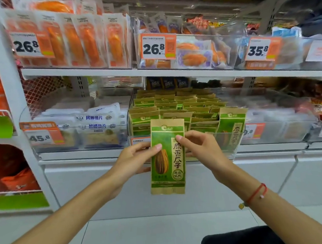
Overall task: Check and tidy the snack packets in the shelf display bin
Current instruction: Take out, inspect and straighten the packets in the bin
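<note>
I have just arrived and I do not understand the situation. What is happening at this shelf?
A person holds one green seed packet upright in front of the clear display bin, with the left hand and the right hand pinching its sides. More of the same packets stand in rows inside the bin.

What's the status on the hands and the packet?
Both hands, left hand and right hand, pinch one sunflower seed packet, upright, in front of the clear display bin. Bin full of matching packets. Nothing in the way.
</note>
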`<state>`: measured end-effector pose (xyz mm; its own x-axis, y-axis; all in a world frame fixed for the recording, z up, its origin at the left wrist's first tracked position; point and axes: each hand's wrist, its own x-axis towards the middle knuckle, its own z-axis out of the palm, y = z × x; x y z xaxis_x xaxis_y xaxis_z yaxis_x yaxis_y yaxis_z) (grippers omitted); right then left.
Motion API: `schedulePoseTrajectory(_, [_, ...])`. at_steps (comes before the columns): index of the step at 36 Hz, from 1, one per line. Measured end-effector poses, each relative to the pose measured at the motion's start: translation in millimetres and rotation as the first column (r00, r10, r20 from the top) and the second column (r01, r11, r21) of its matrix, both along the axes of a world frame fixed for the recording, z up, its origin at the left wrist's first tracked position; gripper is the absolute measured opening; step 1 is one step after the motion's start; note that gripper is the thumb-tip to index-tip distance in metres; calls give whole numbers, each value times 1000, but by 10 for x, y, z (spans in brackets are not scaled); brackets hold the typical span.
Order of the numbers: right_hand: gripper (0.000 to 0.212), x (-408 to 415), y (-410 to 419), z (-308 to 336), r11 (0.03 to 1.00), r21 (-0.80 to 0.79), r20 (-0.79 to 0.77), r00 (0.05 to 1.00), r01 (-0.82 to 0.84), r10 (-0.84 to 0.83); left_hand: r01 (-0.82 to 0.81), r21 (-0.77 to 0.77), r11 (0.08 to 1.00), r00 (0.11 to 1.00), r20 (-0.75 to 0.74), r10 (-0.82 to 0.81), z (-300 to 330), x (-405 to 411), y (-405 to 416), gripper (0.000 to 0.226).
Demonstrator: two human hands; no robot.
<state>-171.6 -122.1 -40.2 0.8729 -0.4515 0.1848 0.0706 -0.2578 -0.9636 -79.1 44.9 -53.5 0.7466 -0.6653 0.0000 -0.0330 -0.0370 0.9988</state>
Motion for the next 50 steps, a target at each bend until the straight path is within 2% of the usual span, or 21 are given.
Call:
schedulePoseTrajectory(4, [13,16,12,-10,1000,-5,-27,999,-21,21,-80,-12,997,997,-25,80,10,30,-8,30])
schedulePoseTrajectory(10, [19,47,25,-59,998,-24,23,998,65,-65,-50,13,999,998,-23,51,-37,41,-31,22])
schedulePoseTrajectory(18, [25,47,-7,12,988,-13,110,982,154,-152,-5,40,999,999,-46,7,-31,4,-85,24])
schedulePoseTrajectory(23, [28,32,-40,21,985,-2,123,977,174,-172,218,134,967,974,-96,-206,3,56,-37,48])
schedulePoseTrajectory(25, [28,24,-38,0,986,5,113,979,168,-168,251,150,956,966,-100,-238,0,75,-9,49])
schedulePoseTrajectory(31, [31,23,-28,-20,995,20,58,994,95,-96,171,112,979,985,-45,-167,-13,87,14,43])
schedulePoseTrajectory(35, [24,22,-13,-21,1000,7,14,1000,3,-3,27,-67,997,999,-36,-29,21,62,-3,32])
schedulePoseTrajectory(40, [16,19,6,4,998,5,38,997,-69,69,-174,-219,960,984,4,179,41,-14,-55,26])
schedulePoseTrajectory(45, [38,4,-31,28,984,-107,-48,989,-145,141,-262,-291,920,961,7,276,49,-49,-72,20])
schedulePoseTrajectory(50, [54,-5,-23,25,974,-99,-75,977,-206,199,-299,-301,906,951,-12,310,26,-4,-69,14])
